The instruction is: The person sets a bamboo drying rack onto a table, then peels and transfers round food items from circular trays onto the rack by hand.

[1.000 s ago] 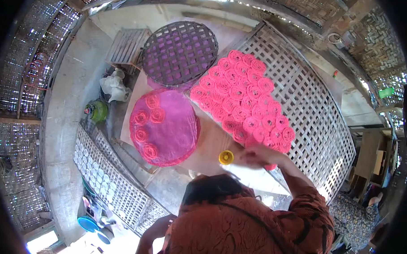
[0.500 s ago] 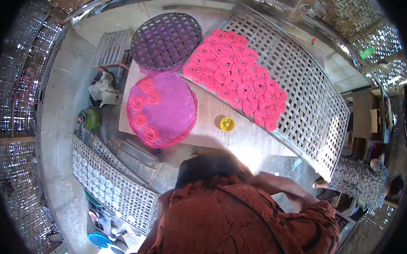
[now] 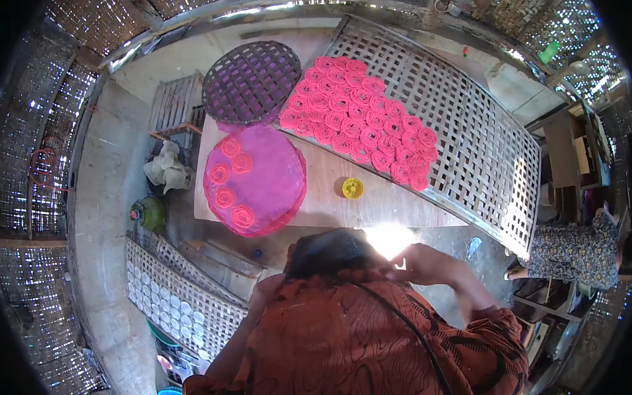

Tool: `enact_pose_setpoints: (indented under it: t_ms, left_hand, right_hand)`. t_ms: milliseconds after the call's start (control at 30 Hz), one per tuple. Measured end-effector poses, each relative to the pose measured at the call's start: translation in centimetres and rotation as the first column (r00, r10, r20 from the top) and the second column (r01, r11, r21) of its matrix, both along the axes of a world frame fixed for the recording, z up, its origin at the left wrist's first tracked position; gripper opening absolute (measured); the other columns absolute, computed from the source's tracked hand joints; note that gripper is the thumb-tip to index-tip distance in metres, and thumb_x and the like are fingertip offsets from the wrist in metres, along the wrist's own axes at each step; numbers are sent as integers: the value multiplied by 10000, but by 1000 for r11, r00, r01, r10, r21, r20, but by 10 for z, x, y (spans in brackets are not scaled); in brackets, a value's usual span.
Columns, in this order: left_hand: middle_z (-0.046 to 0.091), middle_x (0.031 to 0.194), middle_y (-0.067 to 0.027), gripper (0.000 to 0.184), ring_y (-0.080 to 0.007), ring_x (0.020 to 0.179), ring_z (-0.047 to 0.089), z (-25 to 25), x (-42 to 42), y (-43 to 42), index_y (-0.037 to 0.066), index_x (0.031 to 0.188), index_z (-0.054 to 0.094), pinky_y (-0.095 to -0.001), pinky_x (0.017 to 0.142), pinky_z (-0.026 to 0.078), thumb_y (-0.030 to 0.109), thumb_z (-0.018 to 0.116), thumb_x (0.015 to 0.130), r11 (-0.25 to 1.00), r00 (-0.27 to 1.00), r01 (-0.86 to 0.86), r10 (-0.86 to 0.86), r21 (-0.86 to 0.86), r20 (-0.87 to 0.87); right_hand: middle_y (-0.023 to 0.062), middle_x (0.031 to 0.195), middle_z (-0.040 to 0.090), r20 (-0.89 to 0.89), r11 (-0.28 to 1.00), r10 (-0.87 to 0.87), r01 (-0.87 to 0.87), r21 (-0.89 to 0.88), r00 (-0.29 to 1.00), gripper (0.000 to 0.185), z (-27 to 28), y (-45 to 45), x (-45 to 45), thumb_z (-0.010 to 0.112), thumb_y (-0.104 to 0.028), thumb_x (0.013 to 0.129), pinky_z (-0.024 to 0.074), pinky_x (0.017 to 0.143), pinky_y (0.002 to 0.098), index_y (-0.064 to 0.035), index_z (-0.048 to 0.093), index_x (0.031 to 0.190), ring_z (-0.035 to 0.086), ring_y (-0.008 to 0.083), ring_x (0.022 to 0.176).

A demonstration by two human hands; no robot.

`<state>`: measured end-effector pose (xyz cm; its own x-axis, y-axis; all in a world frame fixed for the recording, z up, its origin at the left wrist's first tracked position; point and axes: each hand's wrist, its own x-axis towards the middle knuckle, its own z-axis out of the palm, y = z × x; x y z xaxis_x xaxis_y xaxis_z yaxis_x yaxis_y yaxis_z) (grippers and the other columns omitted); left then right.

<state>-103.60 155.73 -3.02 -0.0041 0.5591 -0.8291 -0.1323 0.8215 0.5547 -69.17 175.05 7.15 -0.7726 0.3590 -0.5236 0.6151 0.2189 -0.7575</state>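
My right hand (image 3: pixel 424 265) is raised beside the dark shape (image 3: pixel 332 254) above my patterned red-brown shirt (image 3: pixel 335 336). Its fingers are bent and closed near the collar; what they hold, if anything, is hidden. On the other side, my left hand (image 3: pixel 269 285) shows only in part, its fingers out of sight. Ahead on the pale table (image 3: pixel 322 173) lies a round, pink-edged purple sheet (image 3: pixel 265 175) bearing several coiled pink rosettes (image 3: pixel 225 198). A small yellow cup-like mould (image 3: pixel 352 188) stands to the right of it, apart from both hands.
A slatted rack (image 3: pixel 467 136) leans over the table's right side, with many pink rosettes (image 3: pixel 358 112) on it. Behind the sheet is a round dark woven tray (image 3: pixel 251 81). Left are a green gas cylinder (image 3: pixel 149 214) and a rack of white discs (image 3: pixel 170 300). Another person (image 3: pixel 575 254) is at right.
My view has shifted slightly. My right hand has risen and shows more beside the dark shape. The rosettes and yellow mould keep their places on the rack and table.
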Motion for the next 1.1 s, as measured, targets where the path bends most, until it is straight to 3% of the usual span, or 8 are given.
enact_pose_setpoints:
  t_ms: [100, 200, 333, 433, 567, 667, 800, 1100]
  left_hand:
    - [634, 877, -27, 262, -167, 808, 624, -39, -13, -13, 31, 1095, 596, -284, 671, 495, 175, 542, 884, 996, 1000, 24, -24, -85, 6]
    - [622, 825, -69, 305, -263, 776, 632, 12, 5, 3, 72, 1065, 594, -351, 644, 504, 78, 621, 760, 693, 794, 542, -238, 475, -559]
    - [615, 838, -115, 373, -315, 778, 617, 47, 7, 21, 103, 1031, 591, -392, 608, 508, 23, 656, 673, 434, 672, 717, -220, 546, -707]
    - [623, 842, -105, 338, -297, 768, 626, 40, 3, 14, 97, 1036, 593, -385, 596, 517, 36, 670, 713, 438, 630, 750, -247, 495, -736]
    - [640, 863, -90, 338, -255, 772, 641, 40, 4, 9, 86, 1097, 591, -351, 585, 540, 66, 672, 769, 582, 701, 665, -270, 468, -660]
    - [642, 924, -88, 372, -227, 797, 650, 35, 3, 7, 78, 1158, 572, -326, 545, 547, 67, 646, 793, 482, 684, 695, -214, 534, -697]
    - [633, 973, -83, 383, -208, 799, 652, 42, 5, 11, 57, 1197, 551, -309, 494, 535, 108, 626, 825, 465, 713, 677, -220, 571, -666]
    - [611, 867, -157, 193, -321, 794, 620, 12, 13, 25, 17, 1025, 584, -353, 665, 512, 75, 580, 840, 507, 660, 676, -94, 534, -746]
  right_hand:
    - [127, 830, 633, 173, 957, 67, -112, 268, 983, 256, -48, -25, 11, 613, -308, 855, 484, 700, 401, -75, 594, 962, 612, 314, 794]
    - [151, 842, 633, 31, 986, 35, -40, 165, 999, 238, -56, -30, 22, 486, -257, 904, 485, 731, 409, -67, 608, 978, 611, 329, 816]
    - [117, 829, 633, -47, 996, -86, 84, -28, 995, 268, -61, -34, 44, 463, -274, 916, 497, 708, 361, -66, 618, 986, 625, 249, 775]
    - [67, 828, 618, 209, 410, -491, 437, -801, 845, 275, -63, -34, 52, 459, -275, 922, 503, 659, 299, -58, 618, 977, 620, 157, 740]
    - [59, 809, 605, 110, 676, -526, 494, -547, 843, 305, -49, -43, 31, 519, -337, 908, 499, 577, 273, -53, 606, 979, 614, 124, 680]
    - [168, 763, 600, 86, 917, -186, 141, 372, 979, 267, -32, -53, 11, 600, -220, 862, 492, 669, 386, -12, 583, 1029, 623, 279, 736]
    - [172, 870, 608, -236, 988, -146, 130, -85, 961, 288, 14, -50, -9, 619, -207, 836, 477, 721, 414, -7, 568, 1036, 593, 377, 831]
    - [165, 889, 616, -47, 928, -222, 226, 295, 974, 191, -39, -53, -6, 632, -157, 818, 490, 718, 356, -52, 564, 963, 618, 298, 819]
